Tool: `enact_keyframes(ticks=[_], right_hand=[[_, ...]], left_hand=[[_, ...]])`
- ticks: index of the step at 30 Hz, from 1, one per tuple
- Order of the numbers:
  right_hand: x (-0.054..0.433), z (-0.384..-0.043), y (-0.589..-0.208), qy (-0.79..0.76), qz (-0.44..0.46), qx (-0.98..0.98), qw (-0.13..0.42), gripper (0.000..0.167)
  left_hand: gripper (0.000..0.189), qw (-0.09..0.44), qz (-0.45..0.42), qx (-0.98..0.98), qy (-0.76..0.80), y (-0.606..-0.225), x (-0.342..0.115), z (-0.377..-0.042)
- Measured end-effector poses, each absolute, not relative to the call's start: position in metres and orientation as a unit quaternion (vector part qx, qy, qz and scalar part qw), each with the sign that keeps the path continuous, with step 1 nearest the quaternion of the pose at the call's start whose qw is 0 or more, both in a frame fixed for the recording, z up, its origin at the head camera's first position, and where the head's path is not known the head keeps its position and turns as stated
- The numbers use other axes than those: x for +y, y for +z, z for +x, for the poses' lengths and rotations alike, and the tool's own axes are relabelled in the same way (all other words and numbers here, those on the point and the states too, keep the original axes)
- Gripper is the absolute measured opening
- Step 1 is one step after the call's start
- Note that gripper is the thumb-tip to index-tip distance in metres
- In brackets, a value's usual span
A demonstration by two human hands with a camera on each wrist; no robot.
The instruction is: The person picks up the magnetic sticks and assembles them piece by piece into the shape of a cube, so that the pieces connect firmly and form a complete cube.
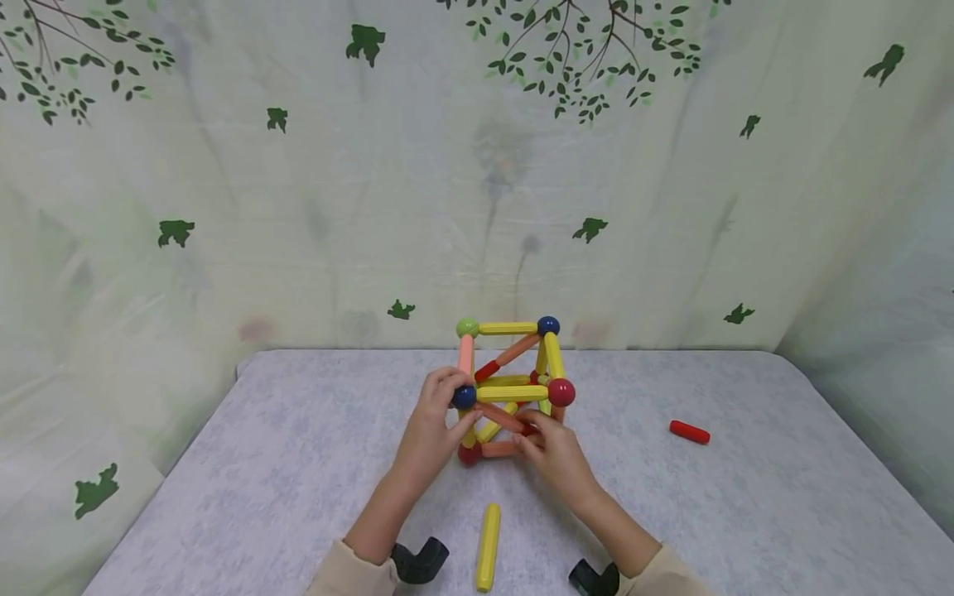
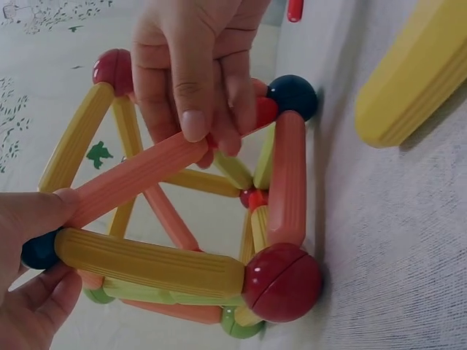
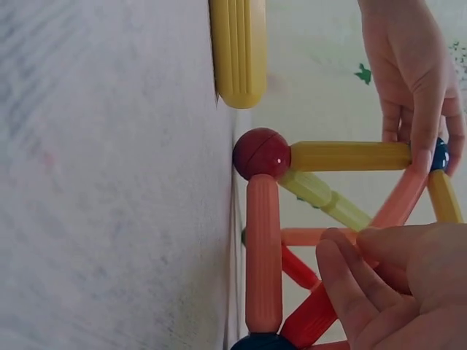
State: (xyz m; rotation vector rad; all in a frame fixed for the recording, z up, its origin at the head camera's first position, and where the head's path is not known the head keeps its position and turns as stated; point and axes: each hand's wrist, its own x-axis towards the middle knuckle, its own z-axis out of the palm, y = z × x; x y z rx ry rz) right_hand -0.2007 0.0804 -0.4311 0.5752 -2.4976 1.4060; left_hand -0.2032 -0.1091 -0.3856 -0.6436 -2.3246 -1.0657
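Note:
A cube-like frame of magnetic rods and balls stands on the table (image 1: 313, 472). My left hand (image 1: 432, 424) grips the dark blue ball (image 1: 464, 397) at its near upper left corner, thumb against the end of a salmon rod (image 2: 139, 179). That rod slants down across the front face towards a short red rod (image 2: 263, 117). With thumb and fingers, my right hand (image 1: 559, 459) pinches the slanting piece where salmon and red meet. The red rod runs to the lower blue ball (image 2: 293, 97). A dark red ball (image 2: 283, 283) forms the near lower left corner.
A loose yellow rod (image 1: 488, 548) lies in front of the frame, between my forearms. Off to the right lies a short red rod (image 1: 689, 432). Black pieces (image 1: 421, 561) show by my sleeves. Behind the table hangs a leaf-patterned curtain (image 1: 373, 182).

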Motion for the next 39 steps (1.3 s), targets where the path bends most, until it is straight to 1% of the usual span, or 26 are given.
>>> enact_keyframes(ticks=[4,7,8,10,12,14,15,16,17,18,20,22,24,26,33,37,39], right_hand=[[0.081,-0.198,-0.429,0.486,0.205,-0.842,0.111,0.035],[0.085,-0.193,-0.423,0.49,0.234,-0.828,0.138,0.039],[0.087,-0.192,-0.421,0.487,0.251,-0.822,0.157,0.039],[0.094,-0.189,-0.416,0.473,0.29,-0.804,0.212,0.037],[0.103,-0.188,-0.411,0.443,0.317,-0.788,0.288,0.032],[0.112,-0.189,-0.408,0.408,0.304,-0.788,0.346,0.033],[0.116,-0.19,-0.406,0.394,0.285,-0.795,0.364,0.037],[0.119,-0.191,-0.404,0.385,0.262,-0.805,0.368,0.041],[0.122,-0.193,-0.403,0.379,0.239,-0.818,0.361,0.045],[0.124,-0.194,-0.402,0.379,0.22,-0.831,0.343,0.05],[0.125,-0.197,-0.401,0.393,0.196,-0.85,0.29,0.057],[0.126,-0.199,-0.4,0.419,0.184,-0.856,0.242,0.059],[0.127,-0.2,-0.4,0.438,0.179,-0.854,0.216,0.057],[0.128,-0.2,-0.4,0.448,0.173,-0.852,0.209,0.055],[0.138,-0.192,-0.404,0.442,0.167,-0.852,0.225,0.058],[0.145,-0.186,-0.405,0.441,0.163,-0.855,0.217,0.06],[0.15,-0.184,-0.405,0.442,0.164,-0.856,0.212,0.061]], left_hand=[[0.043,0.261,-0.239,-0.856,-0.377,-0.388,-0.108,-0.203],[0.045,0.267,-0.24,-0.855,-0.374,-0.389,-0.108,-0.203],[0.045,0.268,-0.24,-0.855,-0.374,-0.389,-0.108,-0.203],[0.047,0.268,-0.238,-0.856,-0.373,-0.389,-0.108,-0.203],[0.049,0.261,-0.229,-0.859,-0.377,-0.389,-0.107,-0.202],[0.052,0.248,-0.21,-0.863,-0.387,-0.389,-0.107,-0.201],[0.052,0.241,-0.199,-0.866,-0.391,-0.389,-0.106,-0.201],[0.052,0.233,-0.188,-0.868,-0.397,-0.388,-0.106,-0.201],[0.052,0.226,-0.177,-0.869,-0.402,-0.388,-0.106,-0.2],[0.051,0.219,-0.168,-0.87,-0.408,-0.388,-0.106,-0.2],[0.05,0.209,-0.156,-0.873,-0.412,-0.388,-0.105,-0.2],[0.049,0.203,-0.153,-0.872,-0.418,-0.388,-0.104,-0.2],[0.049,0.199,-0.155,-0.87,-0.424,-0.388,-0.103,-0.2],[0.049,0.196,-0.157,-0.869,-0.426,-0.388,-0.101,-0.2],[0.048,0.187,-0.175,-0.867,-0.427,-0.389,-0.094,-0.196],[0.049,0.183,-0.188,-0.868,-0.423,-0.39,-0.091,-0.194],[0.053,0.181,-0.191,-0.87,-0.418,-0.391,-0.091,-0.193]])
